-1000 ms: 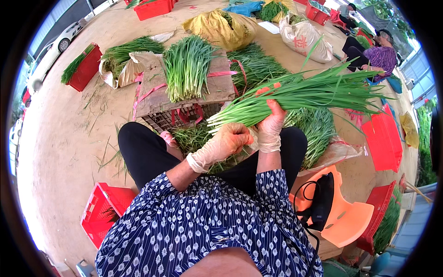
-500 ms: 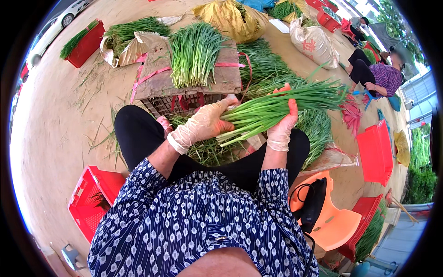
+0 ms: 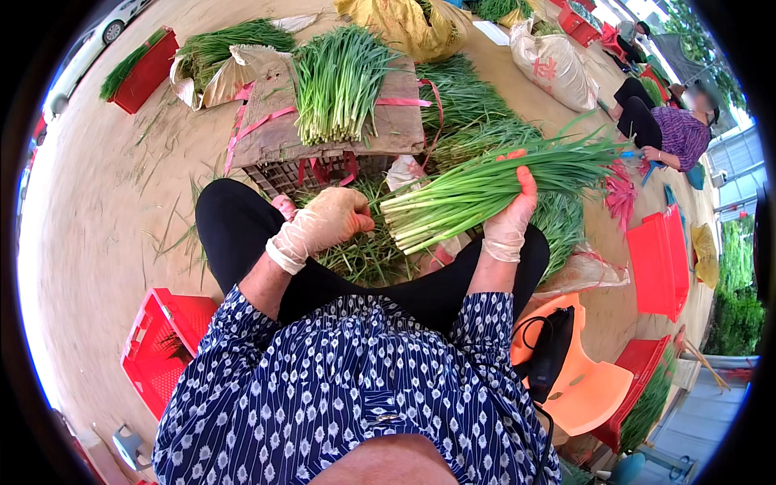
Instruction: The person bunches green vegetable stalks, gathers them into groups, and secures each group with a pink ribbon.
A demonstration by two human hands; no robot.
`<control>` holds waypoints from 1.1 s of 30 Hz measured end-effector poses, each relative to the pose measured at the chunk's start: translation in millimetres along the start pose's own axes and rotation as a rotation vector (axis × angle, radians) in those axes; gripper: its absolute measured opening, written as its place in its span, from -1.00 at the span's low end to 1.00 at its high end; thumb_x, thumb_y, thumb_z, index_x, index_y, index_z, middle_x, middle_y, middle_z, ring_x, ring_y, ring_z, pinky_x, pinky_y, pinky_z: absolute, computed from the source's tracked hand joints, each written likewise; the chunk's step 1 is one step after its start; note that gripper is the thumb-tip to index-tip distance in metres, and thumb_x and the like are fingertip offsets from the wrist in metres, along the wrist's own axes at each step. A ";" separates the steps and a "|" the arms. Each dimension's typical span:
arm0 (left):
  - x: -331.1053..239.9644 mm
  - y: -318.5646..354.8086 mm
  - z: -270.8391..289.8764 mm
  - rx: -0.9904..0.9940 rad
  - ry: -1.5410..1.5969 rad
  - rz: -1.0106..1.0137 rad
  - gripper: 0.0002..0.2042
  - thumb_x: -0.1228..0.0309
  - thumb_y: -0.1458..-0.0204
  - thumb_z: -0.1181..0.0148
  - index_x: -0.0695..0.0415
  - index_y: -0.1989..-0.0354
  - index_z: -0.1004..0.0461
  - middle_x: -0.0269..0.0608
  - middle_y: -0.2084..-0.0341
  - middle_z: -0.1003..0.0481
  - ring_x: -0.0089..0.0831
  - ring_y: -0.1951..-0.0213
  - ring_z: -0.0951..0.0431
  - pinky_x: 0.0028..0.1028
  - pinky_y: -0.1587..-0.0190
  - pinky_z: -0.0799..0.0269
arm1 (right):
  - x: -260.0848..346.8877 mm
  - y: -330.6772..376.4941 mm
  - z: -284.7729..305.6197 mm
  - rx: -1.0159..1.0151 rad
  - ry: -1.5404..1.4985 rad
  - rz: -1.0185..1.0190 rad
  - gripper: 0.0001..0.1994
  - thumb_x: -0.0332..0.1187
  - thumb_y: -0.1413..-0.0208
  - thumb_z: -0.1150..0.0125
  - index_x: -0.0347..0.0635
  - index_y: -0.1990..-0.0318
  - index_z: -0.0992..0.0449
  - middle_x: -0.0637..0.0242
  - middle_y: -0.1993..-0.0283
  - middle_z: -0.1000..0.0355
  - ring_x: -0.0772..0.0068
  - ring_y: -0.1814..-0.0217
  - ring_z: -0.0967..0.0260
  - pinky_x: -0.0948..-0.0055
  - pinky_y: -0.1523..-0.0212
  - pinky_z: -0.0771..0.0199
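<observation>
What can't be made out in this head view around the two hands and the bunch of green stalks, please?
- Left hand: curled; the fingers hide whether it grips anything.
- Right hand: the palm is hidden behind the bunch of green stalks.
- Slatted crate: mostly covered by the wooden board.
- Red crate: its contents are too small to tell.

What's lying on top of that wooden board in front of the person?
A loose heap of green chives lies across the wooden board, with pink ties draped over it. A slatted crate shows beneath; what is inside is hidden.

White printed sack, yellow sack
</observation>
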State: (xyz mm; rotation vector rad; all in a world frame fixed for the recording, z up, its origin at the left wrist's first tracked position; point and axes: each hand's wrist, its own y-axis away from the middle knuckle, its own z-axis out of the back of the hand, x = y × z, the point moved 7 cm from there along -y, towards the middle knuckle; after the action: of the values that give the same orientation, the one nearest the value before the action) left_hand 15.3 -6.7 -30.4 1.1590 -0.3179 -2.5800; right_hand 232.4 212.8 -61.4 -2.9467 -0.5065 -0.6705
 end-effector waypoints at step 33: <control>-110.4 25.8 -12.8 -0.332 -0.026 -0.717 -0.68 0.51 0.00 -0.33 -0.01 0.03 -0.59 -0.19 0.32 -0.48 -0.16 0.25 -0.55 -0.30 0.21 -0.49 | 7.2 28.8 -66.3 0.915 -0.486 -0.153 -0.47 -0.33 -0.10 -0.42 -0.16 -0.18 -0.32 0.41 0.26 -0.44 0.49 0.30 -0.44 0.37 0.14 -0.46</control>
State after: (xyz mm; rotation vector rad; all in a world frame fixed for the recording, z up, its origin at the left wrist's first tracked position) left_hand 99.3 7.2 45.5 1.2718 0.6165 -3.0582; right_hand 221.1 178.0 1.4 -2.1612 -0.8046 0.2603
